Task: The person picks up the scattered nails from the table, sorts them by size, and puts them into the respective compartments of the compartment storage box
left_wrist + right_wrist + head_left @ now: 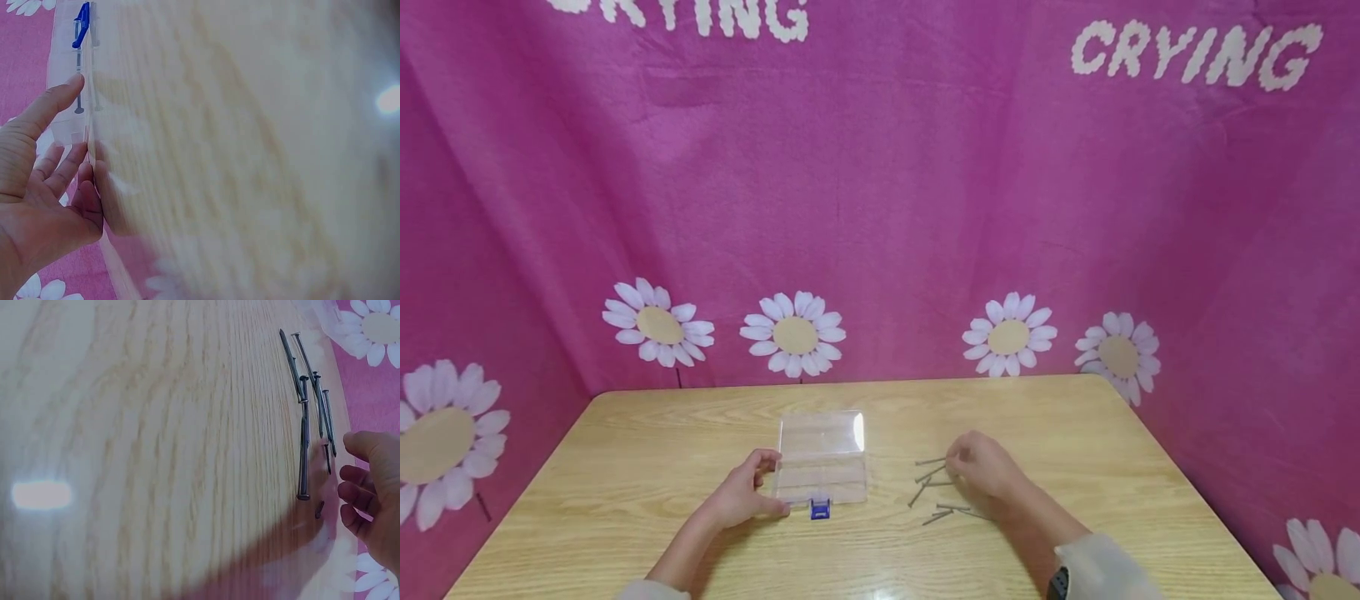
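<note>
A clear plastic box (820, 477) with a blue latch (820, 509) lies on the table, left of centre. My left hand (741, 493) holds its left end, thumb along the front edge and fingers at the side. In the left wrist view, dark nails show through or beyond the clear plastic. Several loose steel nails (942, 483) lie scattered to the right of the box. Over their far right side hovers my right hand (988, 468), fingers loosely curled. The right wrist view shows the nails (304, 456) beside the fingertips, with none visible in the hand.
The light wood table (700, 425) has its back edge along a pink curtain (895, 250) printed with daisies and lettering. Curtain folds also hang close on both sides. A dark watch (1058, 583) is on my right wrist.
</note>
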The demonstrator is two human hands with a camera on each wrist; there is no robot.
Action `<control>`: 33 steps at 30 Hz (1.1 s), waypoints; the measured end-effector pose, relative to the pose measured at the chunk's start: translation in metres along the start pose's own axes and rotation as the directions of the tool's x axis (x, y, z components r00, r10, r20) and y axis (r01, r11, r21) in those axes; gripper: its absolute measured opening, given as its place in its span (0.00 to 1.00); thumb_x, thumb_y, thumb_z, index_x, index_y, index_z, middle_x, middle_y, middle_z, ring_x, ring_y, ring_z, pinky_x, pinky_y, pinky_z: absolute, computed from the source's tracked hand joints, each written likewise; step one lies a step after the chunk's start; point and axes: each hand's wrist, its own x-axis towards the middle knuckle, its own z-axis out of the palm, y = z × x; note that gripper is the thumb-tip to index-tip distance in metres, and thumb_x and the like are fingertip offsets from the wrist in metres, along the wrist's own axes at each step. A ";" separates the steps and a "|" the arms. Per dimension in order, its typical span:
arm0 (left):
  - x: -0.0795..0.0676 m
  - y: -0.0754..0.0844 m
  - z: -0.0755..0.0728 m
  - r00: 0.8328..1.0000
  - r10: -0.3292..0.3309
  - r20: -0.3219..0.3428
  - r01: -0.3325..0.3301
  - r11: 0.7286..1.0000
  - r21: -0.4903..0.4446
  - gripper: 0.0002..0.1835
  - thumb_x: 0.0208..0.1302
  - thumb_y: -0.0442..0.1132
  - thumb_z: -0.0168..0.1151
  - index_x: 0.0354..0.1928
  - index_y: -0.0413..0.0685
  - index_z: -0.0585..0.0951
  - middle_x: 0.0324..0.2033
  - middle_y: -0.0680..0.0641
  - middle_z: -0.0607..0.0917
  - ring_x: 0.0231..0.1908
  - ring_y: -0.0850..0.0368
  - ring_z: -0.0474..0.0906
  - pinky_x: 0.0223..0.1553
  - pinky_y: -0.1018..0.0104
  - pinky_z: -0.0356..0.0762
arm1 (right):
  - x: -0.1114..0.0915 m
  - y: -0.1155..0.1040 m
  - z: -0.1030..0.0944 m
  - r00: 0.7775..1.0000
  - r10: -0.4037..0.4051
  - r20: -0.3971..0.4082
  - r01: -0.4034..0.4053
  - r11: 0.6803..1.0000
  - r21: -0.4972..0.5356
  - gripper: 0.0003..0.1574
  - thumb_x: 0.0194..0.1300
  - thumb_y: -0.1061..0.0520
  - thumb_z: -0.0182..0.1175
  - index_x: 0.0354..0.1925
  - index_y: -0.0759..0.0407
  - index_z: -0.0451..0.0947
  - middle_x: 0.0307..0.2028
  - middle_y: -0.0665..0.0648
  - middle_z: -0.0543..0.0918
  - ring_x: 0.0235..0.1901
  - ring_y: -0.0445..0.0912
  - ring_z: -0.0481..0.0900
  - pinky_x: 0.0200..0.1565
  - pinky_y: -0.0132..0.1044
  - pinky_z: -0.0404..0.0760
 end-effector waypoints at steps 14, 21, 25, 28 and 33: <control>0.001 0.004 -0.002 1.000 -0.018 -0.008 0.018 1.000 0.016 0.41 0.38 0.31 0.77 0.57 0.37 0.67 0.54 0.38 0.75 0.56 0.43 0.68 0.59 0.48 0.63 | 0.010 0.002 0.009 0.998 0.051 -0.032 -0.055 0.990 -0.132 0.03 0.58 0.58 0.62 0.32 0.55 0.82 0.28 0.50 0.75 0.30 0.40 0.71 0.36 0.37 0.75; 0.002 0.003 -0.003 1.000 -0.021 0.000 0.021 1.000 0.020 0.40 0.38 0.30 0.76 0.57 0.37 0.67 0.54 0.38 0.75 0.54 0.43 0.68 0.57 0.48 0.64 | 0.011 -0.001 0.009 0.999 0.037 -0.022 -0.040 0.988 -0.150 0.03 0.58 0.59 0.61 0.30 0.56 0.82 0.28 0.50 0.75 0.31 0.41 0.71 0.38 0.39 0.76; 0.004 0.002 -0.002 0.999 -0.033 -0.003 0.033 0.999 0.019 0.40 0.38 0.31 0.77 0.56 0.39 0.67 0.55 0.38 0.75 0.55 0.41 0.68 0.60 0.45 0.63 | 0.009 -0.002 0.007 1.000 0.015 -0.023 -0.019 0.989 -0.147 0.04 0.59 0.61 0.59 0.29 0.57 0.80 0.29 0.51 0.75 0.32 0.42 0.72 0.40 0.39 0.76; 0.003 0.003 -0.002 0.999 -0.042 -0.002 0.042 0.999 0.018 0.40 0.38 0.32 0.77 0.56 0.39 0.67 0.56 0.38 0.74 0.56 0.39 0.68 0.61 0.43 0.62 | 0.009 -0.003 0.006 0.999 -0.008 -0.034 0.003 0.991 -0.135 0.06 0.59 0.63 0.57 0.28 0.57 0.80 0.29 0.51 0.76 0.34 0.42 0.72 0.42 0.40 0.76; 0.003 0.004 -0.003 0.999 -0.042 0.005 0.042 0.999 0.023 0.40 0.38 0.32 0.77 0.56 0.39 0.67 0.56 0.37 0.74 0.56 0.37 0.68 0.60 0.42 0.62 | 0.008 -0.008 0.006 0.997 -0.037 -0.065 0.030 0.994 -0.108 0.07 0.60 0.63 0.55 0.28 0.58 0.79 0.30 0.52 0.78 0.35 0.45 0.75 0.45 0.44 0.77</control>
